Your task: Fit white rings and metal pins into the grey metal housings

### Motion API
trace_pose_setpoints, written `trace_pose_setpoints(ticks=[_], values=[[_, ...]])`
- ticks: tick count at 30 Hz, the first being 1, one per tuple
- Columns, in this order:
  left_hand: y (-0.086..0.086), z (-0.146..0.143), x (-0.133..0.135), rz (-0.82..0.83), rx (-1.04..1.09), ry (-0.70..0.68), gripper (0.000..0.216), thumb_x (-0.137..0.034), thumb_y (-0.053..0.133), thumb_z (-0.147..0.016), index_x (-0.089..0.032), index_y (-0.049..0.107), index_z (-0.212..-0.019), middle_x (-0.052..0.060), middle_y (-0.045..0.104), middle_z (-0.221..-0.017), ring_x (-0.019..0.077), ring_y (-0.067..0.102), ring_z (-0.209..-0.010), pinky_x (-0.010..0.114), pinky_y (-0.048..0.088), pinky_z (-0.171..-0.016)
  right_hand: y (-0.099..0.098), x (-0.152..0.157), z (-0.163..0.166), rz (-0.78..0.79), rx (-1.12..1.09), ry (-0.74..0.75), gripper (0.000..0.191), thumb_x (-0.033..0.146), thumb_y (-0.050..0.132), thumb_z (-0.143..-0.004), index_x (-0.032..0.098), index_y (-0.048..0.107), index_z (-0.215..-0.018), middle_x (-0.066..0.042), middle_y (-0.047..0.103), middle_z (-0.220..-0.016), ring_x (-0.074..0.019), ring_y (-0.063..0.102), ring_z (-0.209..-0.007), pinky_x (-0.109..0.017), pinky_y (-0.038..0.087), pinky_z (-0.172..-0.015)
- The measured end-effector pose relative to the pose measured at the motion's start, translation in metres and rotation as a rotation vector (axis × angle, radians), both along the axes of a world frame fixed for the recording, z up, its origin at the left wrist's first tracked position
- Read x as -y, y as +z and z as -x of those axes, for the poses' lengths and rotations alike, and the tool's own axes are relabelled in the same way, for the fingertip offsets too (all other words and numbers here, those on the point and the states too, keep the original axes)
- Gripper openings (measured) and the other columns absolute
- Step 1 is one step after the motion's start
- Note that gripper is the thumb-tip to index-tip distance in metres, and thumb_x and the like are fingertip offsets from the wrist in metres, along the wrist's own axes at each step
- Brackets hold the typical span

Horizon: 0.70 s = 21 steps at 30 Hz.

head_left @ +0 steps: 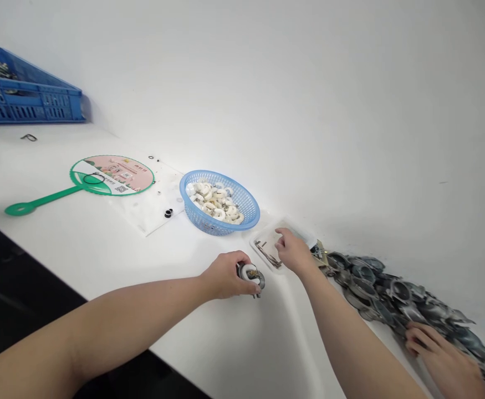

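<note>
Gripping a white-ringed metal fitting (pixel 251 275) in your left hand (pixel 225 275), fingers wrapped shut around it, while your right hand (pixel 294 251) dips its fingers into a clear plastic tray (pixel 296 231) of metal pins (pixel 267 255); can't tell if they've pinched one.

A lattice of bright blue is shown by the crate (pixel 30 94), and pale blue mesh by the basket (pixel 203 219), in which white rings (pixel 215 202) are heaped. The fan (pixel 113 174) is rimmed in green around a pink panel, and the heap (pixel 375 288) is dull grey.
</note>
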<state>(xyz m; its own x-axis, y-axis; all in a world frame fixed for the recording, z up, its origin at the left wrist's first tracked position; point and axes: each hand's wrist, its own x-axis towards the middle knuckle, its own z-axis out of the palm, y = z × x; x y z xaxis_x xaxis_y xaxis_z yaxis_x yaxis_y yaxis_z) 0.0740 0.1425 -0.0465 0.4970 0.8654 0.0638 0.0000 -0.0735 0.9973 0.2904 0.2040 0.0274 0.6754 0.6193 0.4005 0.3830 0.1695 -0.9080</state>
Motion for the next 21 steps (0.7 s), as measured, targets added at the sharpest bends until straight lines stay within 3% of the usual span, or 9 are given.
trace_pose_setpoints(ticks=[4,8,12,16,21], values=[[-0.001,0.001,0.002,-0.010,0.014,0.008,0.044,-0.037,0.076,-0.053,-0.019,0.054,-0.087,-0.001,0.056,-0.068,0.0094,0.048,-0.055,0.019,0.042,-0.045,-0.007,0.031,0.020,-0.059,-0.168,-0.034,0.037,0.006,0.060,-0.057,0.023,0.057,-0.090,-0.003,0.056,-0.070,-0.0173,0.053,-0.060,-0.032,0.044,-0.055],[-0.001,0.002,0.003,-0.002,0.021,0.001,0.044,-0.037,0.075,-0.054,-0.019,0.054,-0.088,-0.002,0.056,-0.067,0.0096,0.049,-0.054,0.019,0.041,-0.045,-0.024,0.077,0.051,-0.018,-0.071,0.058,0.045,0.014,0.065,-0.058,0.026,0.056,-0.100,0.000,0.053,-0.064,-0.0177,0.053,-0.057,-0.035,0.047,-0.056],[0.001,0.003,0.004,-0.045,-0.001,0.047,0.042,-0.036,0.075,-0.053,-0.019,0.055,-0.085,-0.003,0.057,-0.067,0.0090,0.048,-0.056,0.019,0.040,-0.049,-0.034,0.114,0.078,-0.020,-0.038,0.090,0.054,0.023,0.063,-0.065,0.021,0.044,-0.115,0.005,0.052,-0.066,-0.0135,0.056,-0.056,-0.037,0.051,-0.065],[0.002,0.003,0.005,-0.058,-0.007,0.064,0.041,-0.036,0.075,-0.053,-0.019,0.054,-0.085,-0.003,0.057,-0.067,0.0094,0.048,-0.057,0.019,0.039,-0.049,-0.042,0.128,0.096,0.021,-0.059,0.061,0.047,0.025,0.058,-0.074,0.018,0.039,-0.116,0.006,0.053,-0.069,-0.0114,0.059,-0.061,-0.036,0.051,-0.073],[0.002,0.002,0.006,-0.038,0.006,0.051,0.040,-0.035,0.074,-0.055,-0.019,0.054,-0.085,-0.003,0.058,-0.068,0.0097,0.049,-0.058,0.020,0.040,-0.051,-0.053,0.127,0.106,0.092,-0.105,-0.020,0.043,0.026,0.058,-0.074,0.017,0.040,-0.112,0.004,0.056,-0.073,-0.0128,0.061,-0.064,-0.034,0.052,-0.072]])
